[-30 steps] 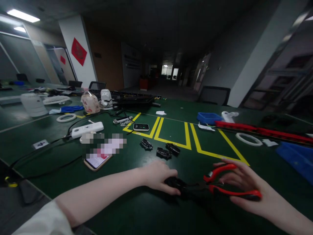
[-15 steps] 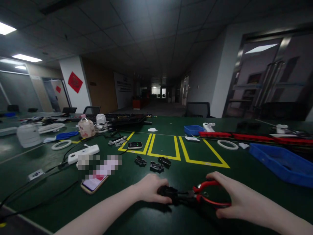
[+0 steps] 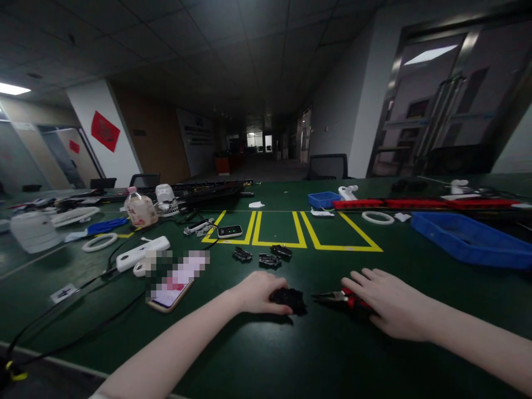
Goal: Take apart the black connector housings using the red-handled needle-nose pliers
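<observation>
Near the middle of the green table [image 3: 291,354], my left hand [image 3: 260,295] pinches a black plastic part [image 3: 293,301] between thumb and fingers. To its right, my right hand [image 3: 386,299] lies over the red handles of the pliers [image 3: 332,297], fingers wrapped round them. The pliers' jaws point left and are apart from the black part. Beyond my left hand lie three more dark parts: one on the left [image 3: 242,254], one in the middle [image 3: 270,260] and one on the right [image 3: 281,251].
A phone [image 3: 172,285] and a white power strip [image 3: 142,254] with black cables lie at the left. Yellow tape outlines [image 3: 279,244] mark the table ahead. A blue tray [image 3: 469,241] stands at the right, a small blue box [image 3: 324,199] farther back.
The pliers' jaws have come away from the black part, and the spread handles have come together under my right hand, now palm down. The camera view has shifted.
</observation>
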`<state>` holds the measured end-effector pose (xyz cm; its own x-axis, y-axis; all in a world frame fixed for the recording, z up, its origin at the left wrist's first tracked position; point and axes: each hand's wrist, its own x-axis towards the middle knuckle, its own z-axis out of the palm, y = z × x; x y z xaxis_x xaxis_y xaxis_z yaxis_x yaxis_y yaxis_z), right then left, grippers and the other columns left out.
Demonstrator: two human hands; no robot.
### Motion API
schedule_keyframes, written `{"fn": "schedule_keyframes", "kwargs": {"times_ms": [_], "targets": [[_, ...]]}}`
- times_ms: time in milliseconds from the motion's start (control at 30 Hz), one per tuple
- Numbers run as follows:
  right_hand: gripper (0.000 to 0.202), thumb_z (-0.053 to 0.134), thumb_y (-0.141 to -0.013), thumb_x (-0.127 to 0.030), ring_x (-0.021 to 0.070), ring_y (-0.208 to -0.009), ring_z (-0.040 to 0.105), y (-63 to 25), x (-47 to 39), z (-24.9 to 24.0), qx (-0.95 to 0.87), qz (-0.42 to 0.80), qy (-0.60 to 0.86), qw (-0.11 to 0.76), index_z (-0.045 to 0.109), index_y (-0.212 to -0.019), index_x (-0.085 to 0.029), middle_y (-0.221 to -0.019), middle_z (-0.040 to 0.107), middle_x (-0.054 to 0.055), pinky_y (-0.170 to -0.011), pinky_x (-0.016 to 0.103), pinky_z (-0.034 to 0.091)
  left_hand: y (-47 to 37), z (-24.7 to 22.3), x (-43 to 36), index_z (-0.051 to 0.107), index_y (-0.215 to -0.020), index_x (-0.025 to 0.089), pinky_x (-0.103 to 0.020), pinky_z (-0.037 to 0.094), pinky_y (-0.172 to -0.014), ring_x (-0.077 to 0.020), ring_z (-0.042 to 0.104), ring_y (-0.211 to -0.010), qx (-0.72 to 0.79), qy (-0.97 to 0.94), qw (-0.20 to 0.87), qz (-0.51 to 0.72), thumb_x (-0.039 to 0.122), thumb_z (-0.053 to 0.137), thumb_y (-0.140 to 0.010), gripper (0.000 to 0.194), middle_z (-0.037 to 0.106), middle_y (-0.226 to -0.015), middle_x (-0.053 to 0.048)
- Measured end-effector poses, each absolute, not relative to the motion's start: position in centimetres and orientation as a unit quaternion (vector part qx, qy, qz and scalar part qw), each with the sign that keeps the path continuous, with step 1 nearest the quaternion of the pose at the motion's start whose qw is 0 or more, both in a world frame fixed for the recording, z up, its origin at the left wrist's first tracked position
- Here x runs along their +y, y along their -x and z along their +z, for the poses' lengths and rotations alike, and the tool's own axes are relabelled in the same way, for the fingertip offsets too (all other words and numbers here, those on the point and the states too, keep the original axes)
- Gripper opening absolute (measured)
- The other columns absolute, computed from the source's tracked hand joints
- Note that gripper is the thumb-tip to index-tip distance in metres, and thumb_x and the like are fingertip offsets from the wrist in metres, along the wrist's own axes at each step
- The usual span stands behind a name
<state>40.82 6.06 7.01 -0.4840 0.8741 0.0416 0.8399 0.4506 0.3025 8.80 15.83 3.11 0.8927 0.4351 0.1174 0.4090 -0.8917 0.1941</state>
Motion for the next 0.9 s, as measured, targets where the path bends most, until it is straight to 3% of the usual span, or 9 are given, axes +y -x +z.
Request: {"fn": "schedule_keyframes", "kwargs": {"times_ms": [133,333,467,700,900], "targets": [[0.061,0.06,-0.065,-0.009,0.037,-0.112,0.064,-40.7,6.1,7.9,0.855,0.211,-0.471,0.052,0.066,-0.125,-0.016,-0.124,0.068,0.017,-0.093,0.054,0.054,-8.1,3.3,16.2,0.061,-0.104,0.021,-0.027,0.04,-0.065,-0.0206,0.067,-0.081,0.21,-0.972,0.074,0.074,0.066,0.064,-0.085,0.05,0.07,-0.091,-0.004],[0.058,0.056,-0.061,-0.001,0.0355,-0.106,0.064,-41.2,6.3,8.6,0.858,0.277,-0.431,0.034,0.067,-0.117,-0.012,-0.116,0.069,0.019,-0.092,0.053,0.051,-7.3,3.5,16.2,0.061,-0.109,0.021,-0.031,0.043,-0.073,-0.0235,0.067,-0.087,0.202,-0.976,0.053,0.063,0.066,0.063,-0.085,0.051,0.071,-0.096,-0.006],[0.051,0.061,-0.062,-0.01,0.032,-0.097,0.064,-41.3,4.8,8.9,0.859,0.292,-0.419,0.013,0.066,-0.112,-0.014,-0.111,0.069,0.016,-0.086,0.046,0.051,-6.7,3.8,16.1,0.062,-0.107,0.021,-0.031,0.044,-0.073,-0.023,0.067,-0.085,0.211,-0.975,0.049,0.055,0.066,0.063,-0.086,0.049,0.071,-0.095,-0.006],[0.02,0.053,-0.081,-0.024,0.0251,-0.074,0.062,-44.6,-1.2,9.5,0.805,0.35,-0.473,-0.069,0.059,-0.099,-0.017,-0.087,0.065,0.011,-0.067,0.038,0.048,-6.5,4.2,15.7,0.062,-0.107,0.02,-0.03,0.043,-0.073,-0.0214,0.067,-0.082,0.222,-0.971,0.066,0.051,0.058,0.065,-0.087,0.042,0.07,-0.09,-0.004],[0.024,0.052,-0.084,-0.032,0.0312,-0.077,0.064,-48.1,-7.0,6.5,0.736,0.383,-0.544,-0.124,0.056,-0.104,-0.022,-0.09,0.066,0.013,-0.066,0.045,0.049,-6.8,4.4,14.7,0.061,-0.103,0.02,-0.027,0.043,-0.068,-0.0196,0.065,-0.079,0.244,-0.964,0.086,0.059,0.053,0.067,-0.085,0.038,0.068,-0.088,-0.002]]}}
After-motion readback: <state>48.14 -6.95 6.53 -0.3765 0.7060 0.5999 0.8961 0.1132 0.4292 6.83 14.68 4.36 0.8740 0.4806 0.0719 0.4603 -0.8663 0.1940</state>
